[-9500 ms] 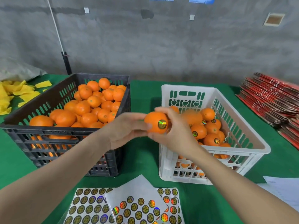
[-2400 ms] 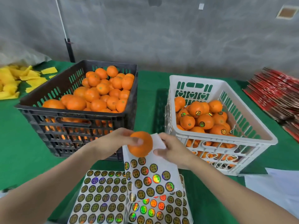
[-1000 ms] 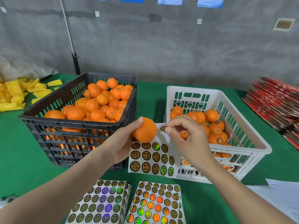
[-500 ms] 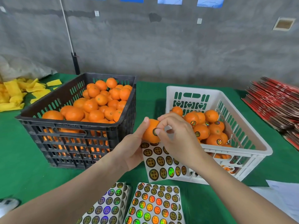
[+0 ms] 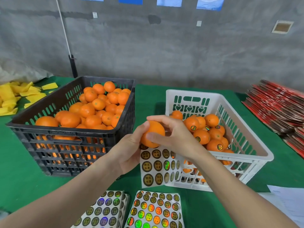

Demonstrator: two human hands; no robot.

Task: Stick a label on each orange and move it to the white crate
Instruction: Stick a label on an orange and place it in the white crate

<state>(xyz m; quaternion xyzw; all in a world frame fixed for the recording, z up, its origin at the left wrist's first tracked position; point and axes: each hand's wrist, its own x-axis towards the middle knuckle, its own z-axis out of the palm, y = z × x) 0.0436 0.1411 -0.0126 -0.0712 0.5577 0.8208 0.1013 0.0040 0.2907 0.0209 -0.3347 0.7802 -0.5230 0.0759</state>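
Black crate (image 5: pixel 65 131) and white crate (image 5: pixel 190 93): moulded plastic, smooth, slight sheen. Table cover (image 5: pixel 19 178): green cloth, matt. Label sheets (image 5: pixel 154 209): glossy holographic foil on white paper backing; wall (image 5: pixel 164 51): rough grey concrete.

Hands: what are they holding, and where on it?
One orange: the left hand cups its left side, the right hand pinches its top and front.

Brightness: bright, even, soft light over the whole frame; its source lies outside the picture.
Shadows: faint and soft-edged; a dim patch on the green cloth (image 5: pixel 148 99) at centre, just left of the white crate (image 5: pixel 213 95).
Glare: rainbow glints on the sticker sheets (image 5: pixel 154 209), bottom centre.
Blur: mild overall softness; the red stack (image 5: pixel 279 106) at the right edge is smeared.
Distortion: wide-angle stretch in the lower corners.
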